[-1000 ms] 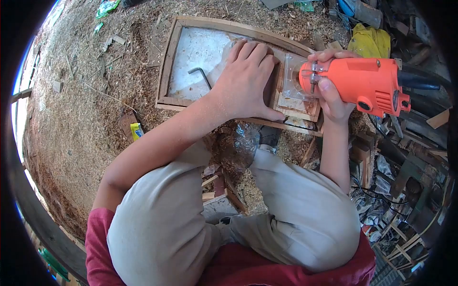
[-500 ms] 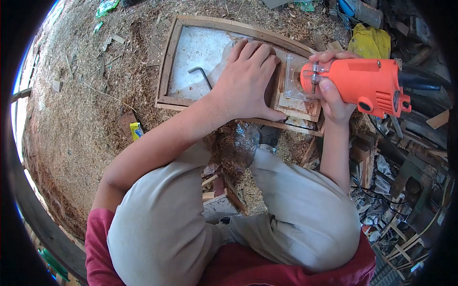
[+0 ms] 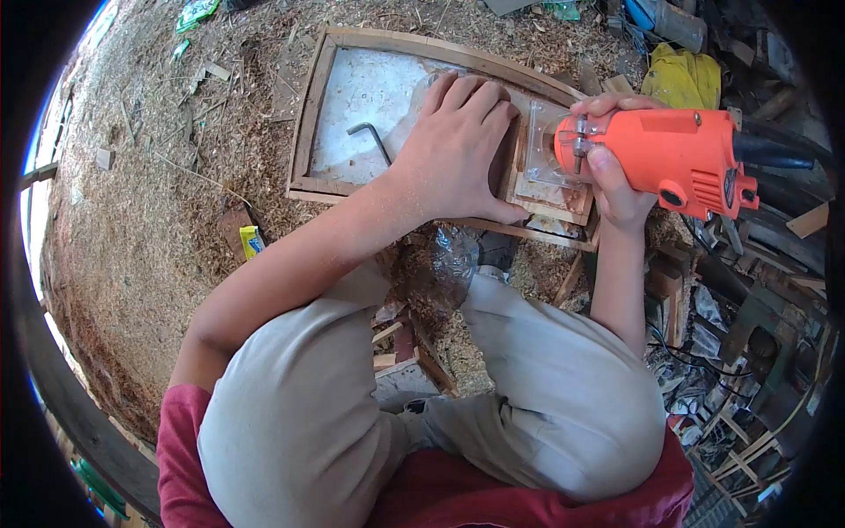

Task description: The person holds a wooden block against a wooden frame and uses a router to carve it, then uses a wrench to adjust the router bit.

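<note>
My right hand point(image 3: 623, 180) is wrapped round the front of an orange power tool point(image 3: 651, 154), whose clear base rests over a small wooden frame point(image 3: 576, 211). My left hand point(image 3: 462, 141) holds down a wooden piece point(image 3: 502, 167) beside that frame, fingers bent over its far side and thumb near its close edge. Both pieces lie inside a wood-rimmed tray point(image 3: 310, 119) with a pale, worn surface. A dark hex key point(image 3: 370, 134) lies in the tray, left of my left hand. The tool's cutting end is hard to make out.
Wood shavings point(image 3: 167, 229) cover the ground. A yellow packet point(image 3: 252, 242) lies on the left, and a yellow cloth point(image 3: 682, 77) at the upper right. A clear plastic bag point(image 3: 453, 264) sits below the tray. Cables, wood scraps point(image 3: 748, 458) and other clutter fill the right side.
</note>
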A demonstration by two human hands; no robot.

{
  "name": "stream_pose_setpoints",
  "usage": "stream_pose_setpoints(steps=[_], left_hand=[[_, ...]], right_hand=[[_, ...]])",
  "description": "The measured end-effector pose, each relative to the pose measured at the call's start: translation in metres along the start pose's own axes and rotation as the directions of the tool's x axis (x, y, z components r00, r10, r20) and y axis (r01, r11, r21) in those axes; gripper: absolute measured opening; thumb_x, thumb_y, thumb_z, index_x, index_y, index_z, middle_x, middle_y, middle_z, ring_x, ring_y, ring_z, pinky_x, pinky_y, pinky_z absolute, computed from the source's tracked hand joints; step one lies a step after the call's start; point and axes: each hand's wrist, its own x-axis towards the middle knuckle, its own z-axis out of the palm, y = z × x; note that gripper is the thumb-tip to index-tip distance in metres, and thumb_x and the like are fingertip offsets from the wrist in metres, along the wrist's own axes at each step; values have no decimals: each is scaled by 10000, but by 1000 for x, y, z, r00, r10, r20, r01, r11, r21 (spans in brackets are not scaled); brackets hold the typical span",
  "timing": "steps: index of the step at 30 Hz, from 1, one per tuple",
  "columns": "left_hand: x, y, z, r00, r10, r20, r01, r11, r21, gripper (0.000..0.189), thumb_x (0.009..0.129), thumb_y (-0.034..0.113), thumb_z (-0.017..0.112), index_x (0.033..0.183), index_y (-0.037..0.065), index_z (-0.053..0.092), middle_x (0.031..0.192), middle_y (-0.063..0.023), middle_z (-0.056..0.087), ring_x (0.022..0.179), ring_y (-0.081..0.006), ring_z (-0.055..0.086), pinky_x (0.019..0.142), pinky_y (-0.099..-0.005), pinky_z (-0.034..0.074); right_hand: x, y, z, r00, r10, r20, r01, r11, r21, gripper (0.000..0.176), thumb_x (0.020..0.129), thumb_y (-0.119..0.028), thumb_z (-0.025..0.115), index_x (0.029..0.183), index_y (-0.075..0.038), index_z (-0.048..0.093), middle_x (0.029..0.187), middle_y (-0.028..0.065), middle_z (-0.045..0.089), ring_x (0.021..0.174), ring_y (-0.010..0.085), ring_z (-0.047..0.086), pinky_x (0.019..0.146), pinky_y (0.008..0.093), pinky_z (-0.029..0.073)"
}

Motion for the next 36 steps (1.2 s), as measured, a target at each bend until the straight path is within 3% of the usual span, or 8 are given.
stream_pose_setpoints(steps=[12,21,36], left_hand=[[0,-1,1,1000,16,-20,-16,1000,2,990,493,604,882,1192,-35,594,1231,-163,544,1243,-362,492,1124,-523,327],[0,1,0,1000,8,-11,-8,1000,8,987,484,600,884,1187,-31,598,1231,-159,545,1249,-359,491,1127,-521,324],[0,1,1,1000,2,-10,-2,1000,-3,981,493,596,882,1188,-34,598,1231,-161,542,1263,-360,486,1144,-524,307]], right_hand=[[1,0,-1,998,-57,4,57,993,-102,539,782,23,683,1266,-9,446,1112,189,623,1006,258,659,920,442,562],[-2,-2,1,1000,4,-21,-3,1000,6,541,792,56,666,1279,-17,442,1123,188,618,1027,266,650,938,447,558],[-4,-1,-3,999,-36,-1,36,996,-85,531,791,47,673,1275,-14,462,1135,178,621,1037,250,645,933,437,548]])
